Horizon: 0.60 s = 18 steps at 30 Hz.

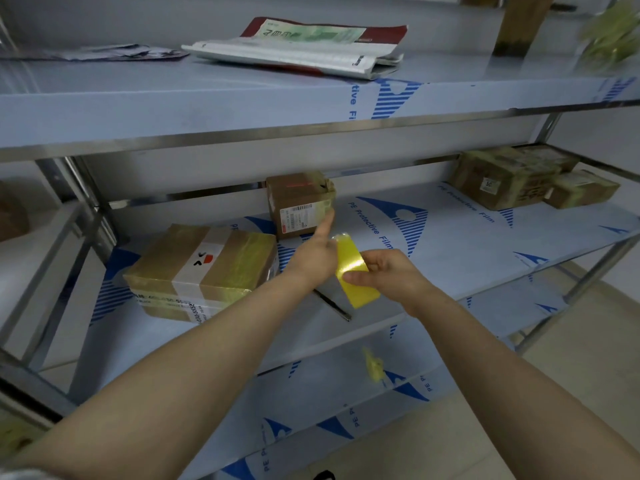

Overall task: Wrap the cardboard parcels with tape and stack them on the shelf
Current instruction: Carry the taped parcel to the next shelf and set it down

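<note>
Our left hand (313, 252) reaches into the middle shelf (450, 244), forefinger straight, its tip against the small cardboard parcel (299, 206) standing at the back; we cannot tell how the other fingers lie. Our right hand (388, 271) pinches the yellow tape (351, 268) between thumb and fingers, just beside the left wrist. A larger taped parcel (204, 268) lies to the left, and two more parcels (502, 178) sit far right. A thin dark tool (332, 304) lies below the hands. Magazines (294, 46) rest on the shelf above.
</note>
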Available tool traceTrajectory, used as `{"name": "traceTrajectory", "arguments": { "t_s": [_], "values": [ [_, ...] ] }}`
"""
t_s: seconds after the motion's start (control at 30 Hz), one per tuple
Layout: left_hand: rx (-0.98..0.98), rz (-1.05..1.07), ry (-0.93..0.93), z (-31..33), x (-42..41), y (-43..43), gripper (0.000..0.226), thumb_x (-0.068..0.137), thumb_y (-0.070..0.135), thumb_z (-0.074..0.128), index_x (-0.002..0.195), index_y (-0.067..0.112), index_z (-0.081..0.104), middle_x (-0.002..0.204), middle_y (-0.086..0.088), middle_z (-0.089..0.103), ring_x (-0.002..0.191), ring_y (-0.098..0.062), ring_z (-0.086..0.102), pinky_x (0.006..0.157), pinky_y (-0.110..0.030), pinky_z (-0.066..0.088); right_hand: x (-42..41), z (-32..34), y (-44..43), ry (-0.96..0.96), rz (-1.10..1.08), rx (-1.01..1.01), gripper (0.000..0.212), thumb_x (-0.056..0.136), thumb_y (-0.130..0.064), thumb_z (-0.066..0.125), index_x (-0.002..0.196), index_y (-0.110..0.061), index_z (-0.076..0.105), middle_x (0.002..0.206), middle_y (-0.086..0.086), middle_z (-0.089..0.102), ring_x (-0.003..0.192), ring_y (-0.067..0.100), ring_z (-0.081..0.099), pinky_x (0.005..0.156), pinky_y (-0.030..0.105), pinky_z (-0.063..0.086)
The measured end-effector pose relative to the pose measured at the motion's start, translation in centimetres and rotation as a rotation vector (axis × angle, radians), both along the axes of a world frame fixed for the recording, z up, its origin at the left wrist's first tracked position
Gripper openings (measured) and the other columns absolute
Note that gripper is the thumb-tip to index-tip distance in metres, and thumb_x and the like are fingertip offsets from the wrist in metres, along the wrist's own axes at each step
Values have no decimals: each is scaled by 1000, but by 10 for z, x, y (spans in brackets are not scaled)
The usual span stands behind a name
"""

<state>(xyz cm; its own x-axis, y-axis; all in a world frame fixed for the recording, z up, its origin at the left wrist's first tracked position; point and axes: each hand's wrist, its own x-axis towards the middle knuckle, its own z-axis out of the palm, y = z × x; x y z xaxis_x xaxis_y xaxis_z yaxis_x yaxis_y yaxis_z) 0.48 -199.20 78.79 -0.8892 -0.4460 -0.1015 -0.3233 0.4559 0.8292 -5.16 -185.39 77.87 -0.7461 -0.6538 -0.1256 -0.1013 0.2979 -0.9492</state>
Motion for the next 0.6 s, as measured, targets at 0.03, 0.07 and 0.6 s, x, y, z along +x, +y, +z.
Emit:
{"name": "traceTrajectory", "arguments": {
  "t_s": [0.03, 0.07, 0.6],
  "values": [
    [-289, -22, -72, -2, -2, -7, 57, 102, 29, 33, 149, 43, 4, 109, -8, 54, 96, -31, 58, 80, -38, 48, -7, -2, -4, 115, 3, 90, 24, 81, -8, 73, 103, 3, 68, 98, 19, 70, 79, 18, 65, 73, 30, 54],
    [-400, 10, -86, -2, -4, -13, 59, 101, 34, 31, 149, 43, -1, 118, -13, 56, 103, -34, 57, 83, -38, 45, -15, -6, -8, 253, 8, 212, 27, 81, -10, 73, 102, 5, 66, 95, 21, 66, 83, 23, 62, 75, 33, 51],
    [-306, 538, -75, -13, 39, -128, 44, 97, 22, 45, 140, 18, 40, 132, -15, 49, 114, -33, 53, 97, -45, 46, -63, -73, -35, 687, 109, 1063, 54, 89, -32, 60, 138, -17, 43, 138, 12, 48, 128, 34, 43, 101, 40, 44]
  ]
}}
